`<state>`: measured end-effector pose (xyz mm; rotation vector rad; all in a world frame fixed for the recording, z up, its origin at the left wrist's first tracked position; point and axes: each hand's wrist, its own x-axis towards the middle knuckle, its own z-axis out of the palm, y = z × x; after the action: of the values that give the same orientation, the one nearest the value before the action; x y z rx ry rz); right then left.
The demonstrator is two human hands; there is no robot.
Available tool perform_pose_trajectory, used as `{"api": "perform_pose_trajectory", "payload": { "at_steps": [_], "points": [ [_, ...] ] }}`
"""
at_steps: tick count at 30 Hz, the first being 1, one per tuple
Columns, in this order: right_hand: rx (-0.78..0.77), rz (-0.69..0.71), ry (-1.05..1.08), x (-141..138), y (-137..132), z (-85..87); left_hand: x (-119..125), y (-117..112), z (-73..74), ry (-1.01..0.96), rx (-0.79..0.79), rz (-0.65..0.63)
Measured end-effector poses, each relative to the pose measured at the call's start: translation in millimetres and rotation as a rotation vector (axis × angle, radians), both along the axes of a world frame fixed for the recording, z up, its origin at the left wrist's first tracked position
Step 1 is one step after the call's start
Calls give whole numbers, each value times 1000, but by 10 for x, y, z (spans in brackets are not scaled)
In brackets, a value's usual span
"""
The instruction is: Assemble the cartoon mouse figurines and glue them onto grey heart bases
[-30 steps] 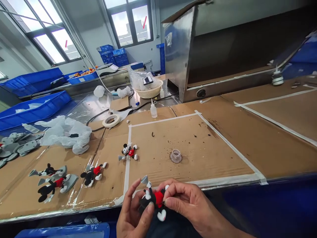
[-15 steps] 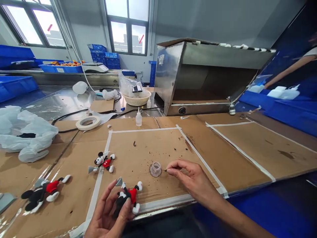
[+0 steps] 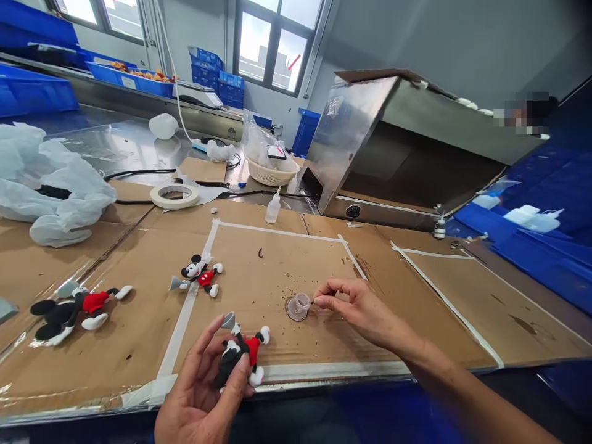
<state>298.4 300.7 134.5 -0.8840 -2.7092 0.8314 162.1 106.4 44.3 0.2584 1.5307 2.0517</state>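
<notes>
My left hand (image 3: pixel 208 376) grips a black, white and red cartoon mouse figurine (image 3: pixel 253 349) near the table's front edge. The figurine's back faces up, and a small grey cone (image 3: pixel 228 320) sits at its raised arm. Thumb and fingers of my right hand (image 3: pixel 356 305) are pinched beside a small clear cup (image 3: pixel 302 301); a tiny dark bit shows at the fingertips, too small to name. The cup stands on a round, dirty clear base (image 3: pixel 294 311). Two similar figurines lie to the left, a nearer one (image 3: pixel 203 275) and a larger-looking one (image 3: pixel 87 305).
Cardboard (image 3: pixel 250 277) with white tape lines covers the table. Behind stand a dropper bottle (image 3: pixel 272 208), a tape roll (image 3: pixel 174 196), a basket (image 3: pixel 271 171) and a metal booth (image 3: pixel 356 135). Plastic bags (image 3: pixel 69 185) lie left; blue bins (image 3: pixel 531 234) stand right, with a partly visible person behind the booth.
The head view has tilted and shifted. My right fingertips have come slightly closer to the clear cup. My left hand keeps hold of the figurine.
</notes>
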Motion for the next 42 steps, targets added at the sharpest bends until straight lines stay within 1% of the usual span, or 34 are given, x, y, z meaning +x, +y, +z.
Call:
{"api": "perform_pose_trajectory", "payload": {
  "at_steps": [3, 6, 9, 12, 17, 20, 25, 30, 38, 42],
  "points": [
    [65, 9, -48, -32, -12, 62, 35, 14, 21, -36, 26, 41],
    [110, 11, -99, -81, -34, 122, 120, 33, 110, -105, 31, 95],
    [144, 17, -139, -127, -52, 148, 181, 35, 168, -134, 6, 73],
    [180, 31, -162, -153, -62, 151, 186, 29, 139, -122, -4, 52],
    [246, 67, -206, -168, -73, 170, 162, 24, 63, -108, -2, 53],
    [271, 99, -221, -177, -74, 180, 167, 18, 86, -91, -23, 40],
    [281, 104, -231, -204, -80, 172, 177, 13, 137, -78, -42, 45],
    [293, 116, -242, -198, -85, 171, 178, 23, 131, -76, -18, 69],
    [309, 133, -243, -202, -84, 172, 185, 29, 148, -93, -8, 63],
    [315, 124, -222, -199, -81, 191, 195, 32, 166, -83, 37, 111]
  ]
}}
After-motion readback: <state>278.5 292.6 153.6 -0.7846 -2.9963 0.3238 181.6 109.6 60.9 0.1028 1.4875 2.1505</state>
